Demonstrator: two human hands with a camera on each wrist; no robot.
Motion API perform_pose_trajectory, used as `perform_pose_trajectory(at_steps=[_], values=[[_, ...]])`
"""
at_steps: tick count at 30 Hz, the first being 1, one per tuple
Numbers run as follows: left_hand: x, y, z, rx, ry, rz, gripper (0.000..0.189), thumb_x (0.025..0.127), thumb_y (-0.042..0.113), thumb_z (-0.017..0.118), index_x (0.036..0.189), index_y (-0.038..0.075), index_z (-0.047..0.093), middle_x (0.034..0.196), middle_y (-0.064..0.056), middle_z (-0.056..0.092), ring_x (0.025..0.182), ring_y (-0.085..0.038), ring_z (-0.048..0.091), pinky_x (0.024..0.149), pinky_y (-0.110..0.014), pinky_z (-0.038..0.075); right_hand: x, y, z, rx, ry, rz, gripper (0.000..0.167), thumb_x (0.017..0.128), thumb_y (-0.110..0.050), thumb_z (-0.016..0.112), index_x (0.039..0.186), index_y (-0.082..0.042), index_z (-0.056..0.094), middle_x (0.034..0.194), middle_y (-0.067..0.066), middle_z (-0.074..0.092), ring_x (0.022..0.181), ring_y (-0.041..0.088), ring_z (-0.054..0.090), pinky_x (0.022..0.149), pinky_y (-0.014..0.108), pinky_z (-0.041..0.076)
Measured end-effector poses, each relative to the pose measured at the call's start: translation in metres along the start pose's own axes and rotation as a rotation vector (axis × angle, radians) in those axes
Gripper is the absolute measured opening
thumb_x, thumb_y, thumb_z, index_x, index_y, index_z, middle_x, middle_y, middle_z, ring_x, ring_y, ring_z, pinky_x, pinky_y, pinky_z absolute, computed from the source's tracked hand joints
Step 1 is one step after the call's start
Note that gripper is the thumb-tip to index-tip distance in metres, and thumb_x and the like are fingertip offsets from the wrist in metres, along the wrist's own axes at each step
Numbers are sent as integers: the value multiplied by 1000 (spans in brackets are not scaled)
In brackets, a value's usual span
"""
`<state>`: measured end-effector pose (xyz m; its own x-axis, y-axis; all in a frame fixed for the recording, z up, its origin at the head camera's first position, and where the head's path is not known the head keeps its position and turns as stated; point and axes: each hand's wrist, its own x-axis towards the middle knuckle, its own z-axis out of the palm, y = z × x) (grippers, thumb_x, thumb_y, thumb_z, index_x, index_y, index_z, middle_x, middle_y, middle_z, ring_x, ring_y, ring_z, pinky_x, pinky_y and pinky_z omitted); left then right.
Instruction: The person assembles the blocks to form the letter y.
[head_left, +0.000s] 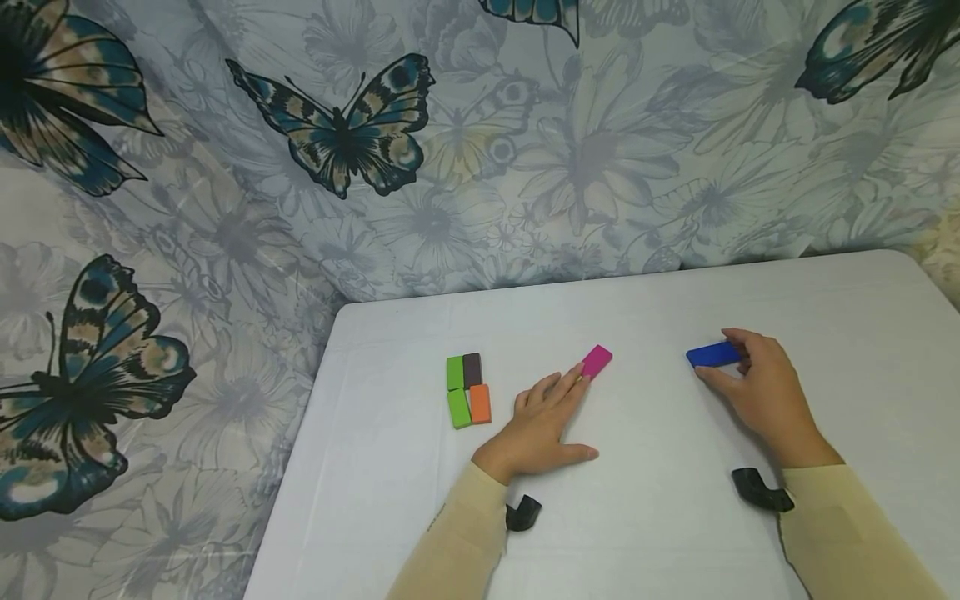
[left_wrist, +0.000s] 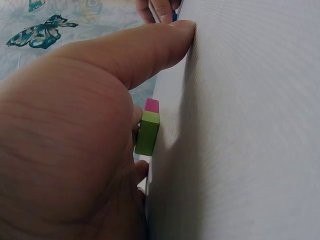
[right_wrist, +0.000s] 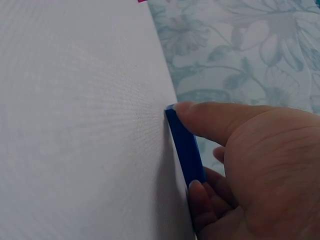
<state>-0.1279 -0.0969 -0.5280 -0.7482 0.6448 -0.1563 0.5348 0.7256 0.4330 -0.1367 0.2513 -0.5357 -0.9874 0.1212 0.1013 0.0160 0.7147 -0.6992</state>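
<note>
My left hand [head_left: 542, 427] lies over the white table with its fingers extended and the thumb spread away. Its fingertips touch a green block [left_wrist: 148, 132], which the fingers mostly hide in the head view. Just beyond that, a magenta block [head_left: 597, 362] lies angled on the table, end to end with the green one as far as I can see. Over on the right, my right hand [head_left: 768, 396] pinches a long blue block [head_left: 712, 355] between thumb and fingers. The right wrist view shows the blue block [right_wrist: 186, 147] low at the tabletop, thumb on its near end.
Left of my left hand sits a cluster of blocks: two green [head_left: 458, 409], one dark brown [head_left: 472, 370] and one orange [head_left: 480, 403]. The white table [head_left: 637, 533] ends at the back against a butterfly-print cloth [head_left: 495, 225]. Black wrist mounts [head_left: 761, 490] stick out beside the sleeves.
</note>
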Motion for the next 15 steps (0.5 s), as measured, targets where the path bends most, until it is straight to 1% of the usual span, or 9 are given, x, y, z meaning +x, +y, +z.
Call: perform_pose_trajectory(at_steps=[9,15], values=[[1,2,0,0,-6,-7,106,100,58,72,177,26,7,179,19,-13,164,-19,4,122,-52,24,-1,-1,-1,1,-3,6,71,98,-13,81,151,17,45,137,44,49,116,57,52,96,74,44],[1,3,-1,8,-9,-11,106,100,59,71,177,26,7,179,19,-13,164,-19,4,122,-52,24,0,0,-2,-11,-2,-10,70,98,-12,82,151,17,45,138,44,50,117,57,53,96,74,44]])
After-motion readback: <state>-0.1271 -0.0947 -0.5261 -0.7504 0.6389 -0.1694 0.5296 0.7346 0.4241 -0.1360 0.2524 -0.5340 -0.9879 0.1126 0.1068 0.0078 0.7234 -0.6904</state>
